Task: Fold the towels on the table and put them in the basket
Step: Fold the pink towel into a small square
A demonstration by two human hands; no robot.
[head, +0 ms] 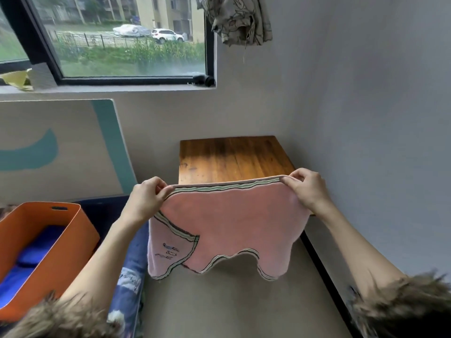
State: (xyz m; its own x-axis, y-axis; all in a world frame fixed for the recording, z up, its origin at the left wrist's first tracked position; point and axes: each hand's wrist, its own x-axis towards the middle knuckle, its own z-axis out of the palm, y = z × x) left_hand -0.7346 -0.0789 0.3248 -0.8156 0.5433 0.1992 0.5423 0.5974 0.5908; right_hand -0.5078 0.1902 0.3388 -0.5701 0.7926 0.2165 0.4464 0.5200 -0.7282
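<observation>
Towel (227, 223) long-axis sideways, between hands (146, 198) (308, 189)

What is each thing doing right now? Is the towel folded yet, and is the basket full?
pink towel: held up in the air, doubled over, lower edge hanging wavy.
left hand: pinches the towel's top left corner.
right hand: pinches the top right corner.
orange basket: open, partly filled.
blue towels: folded, lying in the basket.
wooden table: top bare where visible.
window: closed.

One head-worn camera looks forward and down, close over the wooden table (231, 157).
</observation>
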